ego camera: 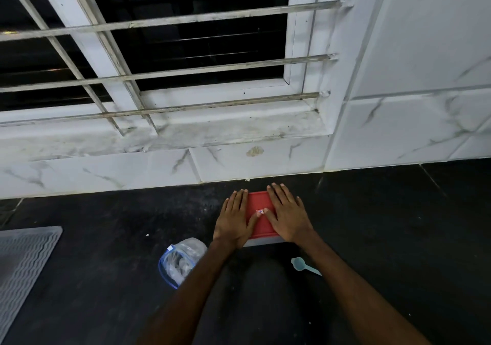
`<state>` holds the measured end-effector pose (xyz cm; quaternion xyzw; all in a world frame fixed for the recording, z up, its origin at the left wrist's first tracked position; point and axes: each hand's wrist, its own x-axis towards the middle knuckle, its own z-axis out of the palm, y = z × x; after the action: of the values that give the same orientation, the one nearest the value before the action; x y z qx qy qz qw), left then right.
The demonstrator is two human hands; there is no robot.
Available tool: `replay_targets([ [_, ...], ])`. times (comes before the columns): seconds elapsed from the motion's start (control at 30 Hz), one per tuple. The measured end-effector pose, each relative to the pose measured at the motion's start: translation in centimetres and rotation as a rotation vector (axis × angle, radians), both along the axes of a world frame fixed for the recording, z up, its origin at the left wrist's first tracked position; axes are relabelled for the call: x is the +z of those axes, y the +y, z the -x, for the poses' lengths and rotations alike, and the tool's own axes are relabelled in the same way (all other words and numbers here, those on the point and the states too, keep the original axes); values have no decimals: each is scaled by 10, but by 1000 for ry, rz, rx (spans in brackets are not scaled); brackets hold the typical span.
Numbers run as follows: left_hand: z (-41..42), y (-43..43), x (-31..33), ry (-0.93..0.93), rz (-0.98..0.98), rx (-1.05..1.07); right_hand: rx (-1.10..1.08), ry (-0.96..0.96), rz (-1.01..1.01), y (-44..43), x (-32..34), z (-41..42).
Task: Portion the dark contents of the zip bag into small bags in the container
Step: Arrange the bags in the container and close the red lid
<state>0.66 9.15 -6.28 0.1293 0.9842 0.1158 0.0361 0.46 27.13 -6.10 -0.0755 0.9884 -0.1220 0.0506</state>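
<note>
Lid sticker (259, 211) — nothing legible

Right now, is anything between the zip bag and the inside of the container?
Yes: the red lid covers the container, with the left hand and the right hand flat on it. The zip bag lies to its left.

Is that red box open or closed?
Closed: the red lid lies flat on the container, left hand and right hand flat on it. Latched or not, cannot tell.
</note>
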Motion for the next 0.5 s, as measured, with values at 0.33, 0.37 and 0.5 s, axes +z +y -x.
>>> replay_targets([
  [0.33, 4, -2, -19, -8, -152, 48, -14, 62, 5, -4, -12, 2],
  [0.37, 6, -3, -18, -32, -134, 40, -16, 55, 15, -4, -13, 2],
  [0.5, 11, -3, -7, -117, -50, 12, -8, -81, 170, 1, -6, 11],
])
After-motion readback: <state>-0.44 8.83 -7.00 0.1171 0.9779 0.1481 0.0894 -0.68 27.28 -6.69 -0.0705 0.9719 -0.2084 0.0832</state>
